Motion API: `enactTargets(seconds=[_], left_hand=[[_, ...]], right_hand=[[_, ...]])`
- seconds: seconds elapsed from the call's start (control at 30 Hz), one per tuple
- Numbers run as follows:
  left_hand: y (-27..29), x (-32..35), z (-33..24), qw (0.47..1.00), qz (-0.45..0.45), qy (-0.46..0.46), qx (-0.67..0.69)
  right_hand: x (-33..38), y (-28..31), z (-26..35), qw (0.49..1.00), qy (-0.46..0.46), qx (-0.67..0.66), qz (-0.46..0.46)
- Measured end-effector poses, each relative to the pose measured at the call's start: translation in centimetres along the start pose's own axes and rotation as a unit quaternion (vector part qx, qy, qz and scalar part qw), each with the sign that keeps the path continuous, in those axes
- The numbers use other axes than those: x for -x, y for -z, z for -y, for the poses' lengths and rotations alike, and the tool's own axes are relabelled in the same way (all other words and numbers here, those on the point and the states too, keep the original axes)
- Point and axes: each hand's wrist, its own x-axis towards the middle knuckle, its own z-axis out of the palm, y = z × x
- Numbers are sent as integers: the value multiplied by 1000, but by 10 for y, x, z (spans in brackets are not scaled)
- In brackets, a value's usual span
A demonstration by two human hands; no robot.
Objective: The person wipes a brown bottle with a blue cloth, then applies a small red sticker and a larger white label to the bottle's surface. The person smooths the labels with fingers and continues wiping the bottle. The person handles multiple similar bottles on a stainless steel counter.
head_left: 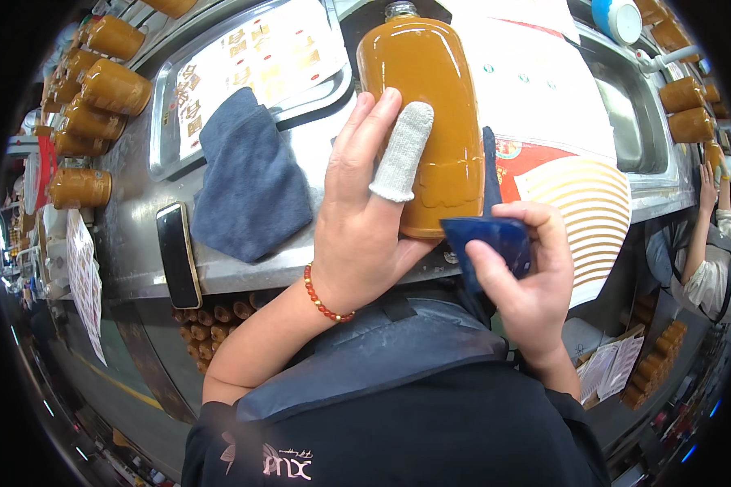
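Note:
An amber-brown glass bottle (443,89) lies with its neck pointing away from me. My left hand (357,183) rests on its left side, fingers stretched out. A grey knitted sleeve (404,146) covers the index finger, and the thumb reaches along the bottle's base. Just right of the base, my right hand (536,272) pinches a dark blue, flat scraper (495,242) between thumb and fingers. On the metal worktop (130,243), a folded blue-grey cloth (248,178) sits left of my left hand.
A metal tray (161,122) with printed sheets (276,49) stands far left; a phone (177,252) lies near the front edge. Right are a striped curved sheet (585,219), a sink (670,174) and a blue-white container (617,20). Brown bottles (115,85) line the left. Another person (711,260) is at far right.

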Motion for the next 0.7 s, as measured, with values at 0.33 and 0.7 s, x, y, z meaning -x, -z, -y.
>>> enactTargets(seconds=[0.33,0.7], left_hand=[[1,1,0,1000,0,4,4],[7,2,-8,997,20,52,52]], right_hand=[[1,9,-12,983,122,136,-32],[5,3,-15,998,53,35,-9]])
